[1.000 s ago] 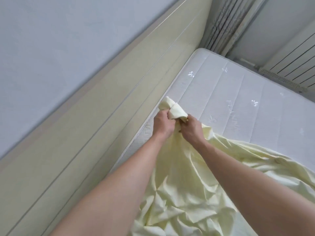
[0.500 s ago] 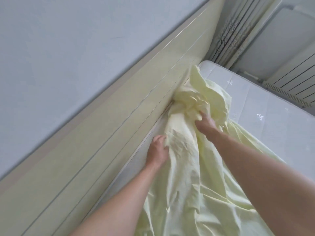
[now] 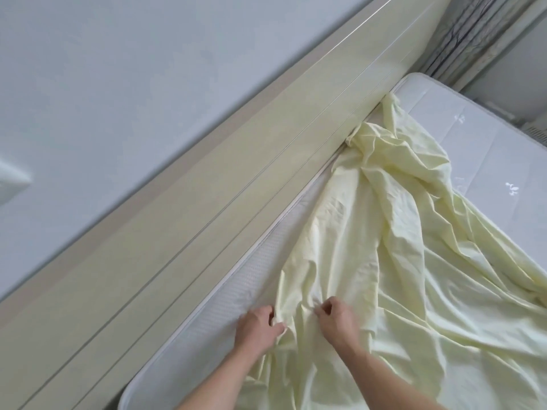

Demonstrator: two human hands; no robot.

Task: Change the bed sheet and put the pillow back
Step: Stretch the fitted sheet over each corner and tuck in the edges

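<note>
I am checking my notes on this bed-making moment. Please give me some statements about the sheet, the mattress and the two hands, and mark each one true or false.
1. The pale yellow cotton bed sheet lies crumpled on the white quilted mattress. True.
2. The sheet covers the whole mattress. False: the far right part and a strip along the pale wooden headboard are bare.
3. Both hands hold the sheet near the headboard side. True: the left hand and the right hand each have a grip on the fabric.
4. A pillow lies on the mattress. False: no pillow is in view.
5. The right hand rests flat on the headboard. False: it pinches the sheet.
</note>
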